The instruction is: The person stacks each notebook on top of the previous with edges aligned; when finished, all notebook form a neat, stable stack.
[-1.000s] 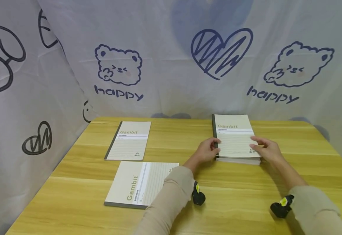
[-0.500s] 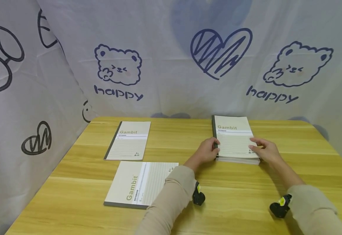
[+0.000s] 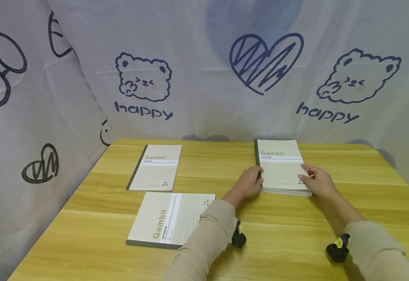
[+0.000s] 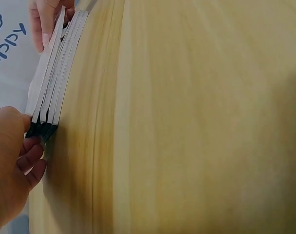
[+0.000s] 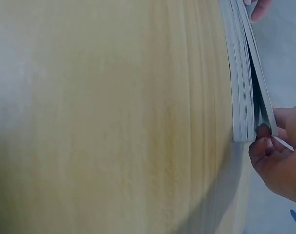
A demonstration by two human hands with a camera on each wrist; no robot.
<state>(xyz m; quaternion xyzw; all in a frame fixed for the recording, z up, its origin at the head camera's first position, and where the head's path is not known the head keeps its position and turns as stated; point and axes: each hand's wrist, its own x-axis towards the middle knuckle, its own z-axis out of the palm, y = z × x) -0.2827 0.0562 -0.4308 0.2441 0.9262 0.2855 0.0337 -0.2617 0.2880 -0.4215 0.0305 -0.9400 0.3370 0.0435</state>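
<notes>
Notebook stack (image 3: 281, 168) seemingly between both grips

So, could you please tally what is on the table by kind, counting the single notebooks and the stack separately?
Single notebooks lying flat: 2, the far notebook and the near notebook.
Stacks of notebooks: 1, the stack, held by the left hand at its spine and the right hand at its open edge.
Tables: 1, the wooden table.
Total: 4.

We see a stack (image 3: 281, 166) on the table (image 3: 295, 234) at right (a hand at each side), one notebook (image 3: 156, 167) far left, another (image 3: 170, 218) before it, nearer us
</notes>
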